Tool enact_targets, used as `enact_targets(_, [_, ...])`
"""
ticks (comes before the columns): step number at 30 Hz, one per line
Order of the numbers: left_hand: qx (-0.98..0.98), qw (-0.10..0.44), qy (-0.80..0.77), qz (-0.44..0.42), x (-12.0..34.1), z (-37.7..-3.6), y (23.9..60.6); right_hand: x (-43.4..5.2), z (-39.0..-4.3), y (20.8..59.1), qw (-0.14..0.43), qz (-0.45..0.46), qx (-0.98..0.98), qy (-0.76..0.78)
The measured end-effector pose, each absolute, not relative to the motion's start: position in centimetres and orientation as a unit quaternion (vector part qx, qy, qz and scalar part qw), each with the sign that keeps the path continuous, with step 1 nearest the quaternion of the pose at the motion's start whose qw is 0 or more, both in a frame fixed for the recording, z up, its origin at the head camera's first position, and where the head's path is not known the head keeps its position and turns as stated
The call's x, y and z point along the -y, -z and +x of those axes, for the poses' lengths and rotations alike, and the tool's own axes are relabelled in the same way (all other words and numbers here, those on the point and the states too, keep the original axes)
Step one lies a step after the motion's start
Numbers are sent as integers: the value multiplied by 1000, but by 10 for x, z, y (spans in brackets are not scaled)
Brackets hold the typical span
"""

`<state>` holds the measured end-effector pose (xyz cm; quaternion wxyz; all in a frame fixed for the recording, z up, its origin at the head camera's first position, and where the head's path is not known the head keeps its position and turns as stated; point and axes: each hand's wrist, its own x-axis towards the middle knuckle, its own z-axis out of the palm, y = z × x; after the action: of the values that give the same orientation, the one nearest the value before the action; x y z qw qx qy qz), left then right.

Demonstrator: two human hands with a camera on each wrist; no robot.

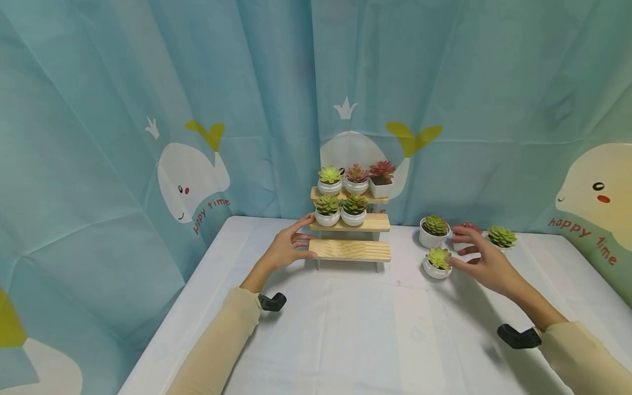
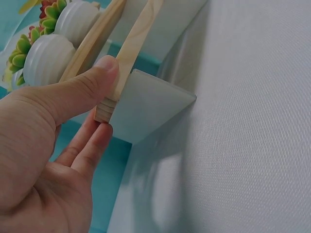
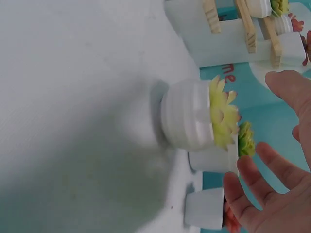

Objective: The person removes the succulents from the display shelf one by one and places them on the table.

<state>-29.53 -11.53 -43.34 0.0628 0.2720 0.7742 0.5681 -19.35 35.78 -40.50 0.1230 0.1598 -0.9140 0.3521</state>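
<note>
Right hand (image 1: 486, 258) spread wide, fingers straight, holding nothing, hovering just beside small yellow-green succulent pot (image 1: 437, 263) on white table (image 1: 345, 329). Left hand (image 1: 288, 247) pinches left end of bottom shelf (image 1: 349, 249) of three-tier wooden stand (image 1: 351, 222), thumb on top, fingers beneath. Step in hand, judged: steadying stand while reaching for pot. Next move likely calls for closing fingers round pot's ribbed white side, lifting upright. Three other pots stand near.
</note>
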Motion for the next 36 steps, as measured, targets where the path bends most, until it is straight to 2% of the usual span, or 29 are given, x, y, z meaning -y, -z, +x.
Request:
enact_targets(13, [-777,66,-571,258,115,-296,435,-334,-206,388,124,171,905,-368])
enact_targets(20, [-773,67,-572,266,115,-295,434,-317,-216,379,106,156,910,-370])
enact_targets(36, [-768,68,-577,268,115,-295,432,-272,-243,375,106,182,898,-387])
